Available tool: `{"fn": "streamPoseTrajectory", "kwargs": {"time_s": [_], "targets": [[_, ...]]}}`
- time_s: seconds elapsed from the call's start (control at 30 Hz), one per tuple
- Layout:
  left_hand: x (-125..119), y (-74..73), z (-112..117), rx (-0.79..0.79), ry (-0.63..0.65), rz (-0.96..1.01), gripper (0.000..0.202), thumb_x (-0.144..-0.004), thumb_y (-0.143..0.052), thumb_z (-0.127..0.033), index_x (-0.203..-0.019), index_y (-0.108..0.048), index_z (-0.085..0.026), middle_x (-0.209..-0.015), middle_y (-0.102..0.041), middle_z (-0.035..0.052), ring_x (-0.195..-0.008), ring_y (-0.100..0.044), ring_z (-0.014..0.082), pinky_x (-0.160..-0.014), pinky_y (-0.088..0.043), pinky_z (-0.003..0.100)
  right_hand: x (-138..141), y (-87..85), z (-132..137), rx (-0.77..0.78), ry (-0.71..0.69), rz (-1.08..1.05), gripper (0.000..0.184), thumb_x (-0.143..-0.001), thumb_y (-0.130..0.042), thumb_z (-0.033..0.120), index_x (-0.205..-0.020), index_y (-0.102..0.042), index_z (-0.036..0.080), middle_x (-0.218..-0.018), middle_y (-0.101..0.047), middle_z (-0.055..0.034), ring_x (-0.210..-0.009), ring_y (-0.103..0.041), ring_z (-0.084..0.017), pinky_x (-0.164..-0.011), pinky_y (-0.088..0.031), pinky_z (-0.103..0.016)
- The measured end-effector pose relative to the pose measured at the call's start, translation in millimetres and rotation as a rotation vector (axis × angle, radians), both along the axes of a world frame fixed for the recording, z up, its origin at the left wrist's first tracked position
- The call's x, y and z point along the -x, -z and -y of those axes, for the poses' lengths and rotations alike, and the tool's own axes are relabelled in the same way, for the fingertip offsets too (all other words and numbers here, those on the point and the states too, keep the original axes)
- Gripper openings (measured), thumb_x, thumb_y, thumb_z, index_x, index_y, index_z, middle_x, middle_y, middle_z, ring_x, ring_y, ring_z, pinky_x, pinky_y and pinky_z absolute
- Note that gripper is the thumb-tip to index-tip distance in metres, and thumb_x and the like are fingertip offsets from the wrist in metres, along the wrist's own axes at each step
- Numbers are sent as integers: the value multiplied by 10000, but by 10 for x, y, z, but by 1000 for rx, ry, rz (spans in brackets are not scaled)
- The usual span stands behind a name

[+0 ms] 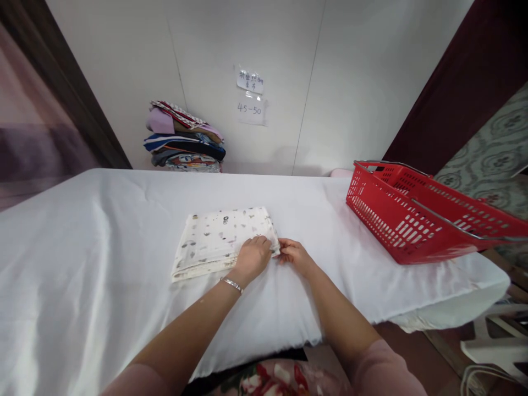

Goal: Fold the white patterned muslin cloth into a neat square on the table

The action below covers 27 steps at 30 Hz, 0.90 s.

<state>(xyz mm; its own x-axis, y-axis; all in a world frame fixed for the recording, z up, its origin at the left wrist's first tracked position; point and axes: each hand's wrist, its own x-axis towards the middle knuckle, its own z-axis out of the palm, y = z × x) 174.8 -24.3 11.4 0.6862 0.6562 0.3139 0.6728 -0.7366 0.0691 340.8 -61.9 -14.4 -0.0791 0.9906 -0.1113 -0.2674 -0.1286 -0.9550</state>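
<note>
A folded white cloth (223, 234) printed with small grey and dark motifs lies flat on the table, its layered folds showing along the near edge. My left hand (254, 254), with a silver bracelet at the wrist, rests on its near right part, fingers bent and closed on the fabric close to the corner. At that same right corner my right hand (295, 256) pinches the cloth's edge between thumb and fingers. The fingertips of my left hand are partly hidden.
A white sheet covers the table (124, 231). A red plastic basket (412, 220) with metal handles stands at the right end. Behind the table's far edge is a stack of folded fabrics (185, 137) against the wall, beside paper labels (250, 96). A white chair (495, 346) is at lower right.
</note>
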Motion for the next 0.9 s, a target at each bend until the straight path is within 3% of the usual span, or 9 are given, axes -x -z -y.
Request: {"fn": "streamPoseTrajectory", "kwargs": {"time_s": [0.17,0.33,0.5,0.73,0.9], "targets": [[31,5,-8,12,-39,84,118,-832,-446,-162,-859,-560,-175,-840,-609,55,-797,-563,193,-695,-406,326,12,-27,2,13,35,19,383,-585,-573,206,-952,-678,171,-787,-660,-29,-694,-608,-157,-529,-476,-241],[74,19,66,-4,44,35,126,-828,-442,-151,-867,-559,-178,-866,-606,62,-847,-557,209,-725,-405,344,23,6,-23,42,90,13,343,-569,-592,197,-895,-698,175,-705,-647,-5,-572,-553,-114,-503,-471,-236],[62,42,125,8,65,28,165,-803,-550,-266,-944,-551,-181,-949,-598,82,-928,-537,247,-764,-408,378,27,20,-30,33,90,25,326,-567,-597,199,-875,-699,171,-716,-654,-1,-569,-554,-111,-498,-463,-231],[49,-1,21,77,-67,152,97,-832,-497,-228,-903,-553,-191,-899,-615,47,-844,-571,188,-711,-423,302,23,32,-39,72,126,42,351,-621,-630,250,-962,-634,169,-760,-645,-23,-652,-642,-162,-468,-465,-224],[49,-6,-2,76,-72,205,90,-835,-495,-243,-887,-554,-200,-881,-617,40,-822,-577,180,-700,-427,291,64,6,-61,142,181,125,387,-674,-634,267,-1047,-555,200,-705,-630,3,-548,-635,-141,-402,-430,-200]]}}
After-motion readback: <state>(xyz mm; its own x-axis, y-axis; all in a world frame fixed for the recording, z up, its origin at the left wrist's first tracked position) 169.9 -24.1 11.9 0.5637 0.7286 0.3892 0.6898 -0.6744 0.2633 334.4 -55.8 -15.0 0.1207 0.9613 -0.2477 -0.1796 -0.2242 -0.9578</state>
